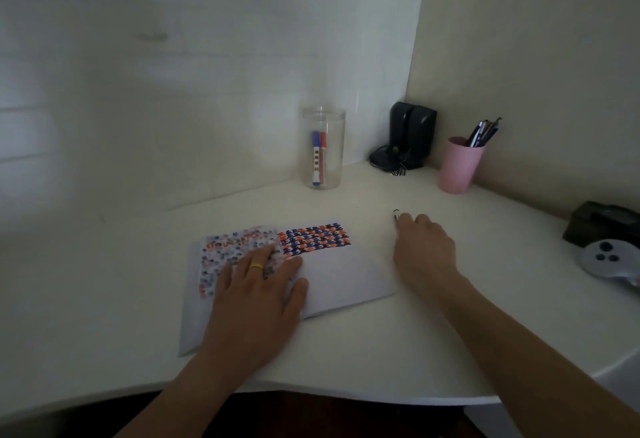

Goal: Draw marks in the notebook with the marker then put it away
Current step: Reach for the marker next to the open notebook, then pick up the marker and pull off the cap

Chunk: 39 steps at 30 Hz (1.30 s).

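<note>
Left hand: the left hand (258, 294) is laid flat, palm down, on the notebook near the front edge of the desk; the fingers are spread and straight and nothing is gripped. A yellow ring (256, 266) is worn on one finger.
Notebook: the notebook (341, 280) lies open on the white desk (450, 351), toward the front edge and left of centre. The left page is largely covered by the left hand; rows of red, blue and black marks are seen along the far edge of the right page, the rest of which is blank.
Right hand: the right hand (424, 252) rests on the desk just right of the notebook, fingers curled. A thin dark tip (396, 217) shows at the fingertips; whether a marker is held cannot be told.
Game controller: a grey game controller (609, 262) lies at the right edge of the desk, beside a dark box (602, 224).
Jar: a clear jar (323, 148) stands near the back edge with a blue marker (316, 157) and a red marker (323, 153) upright inside.
Pink cup: a pink cup (459, 165) holding pens stands near the back right corner.
Speakers: black speakers (410, 134) are set in the back corner, between jar and cup.
</note>
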Tool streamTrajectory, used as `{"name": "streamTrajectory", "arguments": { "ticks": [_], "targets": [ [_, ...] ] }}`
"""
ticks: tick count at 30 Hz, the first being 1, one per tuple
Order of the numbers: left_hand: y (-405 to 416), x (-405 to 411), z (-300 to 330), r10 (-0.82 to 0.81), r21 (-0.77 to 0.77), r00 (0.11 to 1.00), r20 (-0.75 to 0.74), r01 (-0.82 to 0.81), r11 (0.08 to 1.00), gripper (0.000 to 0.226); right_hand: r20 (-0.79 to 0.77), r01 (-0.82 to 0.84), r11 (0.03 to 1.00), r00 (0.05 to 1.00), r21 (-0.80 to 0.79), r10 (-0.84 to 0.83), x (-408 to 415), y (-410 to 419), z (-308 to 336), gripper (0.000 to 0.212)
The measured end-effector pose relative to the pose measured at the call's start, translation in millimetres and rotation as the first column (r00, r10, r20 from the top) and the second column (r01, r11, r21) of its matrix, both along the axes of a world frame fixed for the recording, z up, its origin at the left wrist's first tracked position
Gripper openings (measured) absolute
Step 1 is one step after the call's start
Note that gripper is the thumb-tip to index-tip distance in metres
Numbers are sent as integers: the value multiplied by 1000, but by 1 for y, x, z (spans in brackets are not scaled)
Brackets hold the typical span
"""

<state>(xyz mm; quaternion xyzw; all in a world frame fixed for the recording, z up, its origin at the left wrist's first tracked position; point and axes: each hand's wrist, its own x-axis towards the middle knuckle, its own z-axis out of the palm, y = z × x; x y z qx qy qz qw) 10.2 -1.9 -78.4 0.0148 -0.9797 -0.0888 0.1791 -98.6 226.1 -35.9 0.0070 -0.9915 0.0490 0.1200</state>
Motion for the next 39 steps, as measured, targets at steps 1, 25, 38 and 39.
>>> {"name": "streamTrajectory", "arguments": {
  "ticks": [1,25,38,39],
  "targets": [
    [0,0,0,0,3,1000,3,0,1000,61,-12,-11,1000,1000,2,11,-3,-3,1,34],
    [-68,-93,65,-215,278,976,48,193,941,25,-52,-42,-31,814,-999,579,-33,-93,-15,21],
    [-58,-93,47,-389,259,873,-295,465,847,35,-159,-62,-202,844,-978,512,-29,-88,-4,8],
    [-57,-93,46,-411,216,860,-302,482,849,32,-168,-60,-221,843,-973,511,-27,-89,-2,6]
  ]
}}
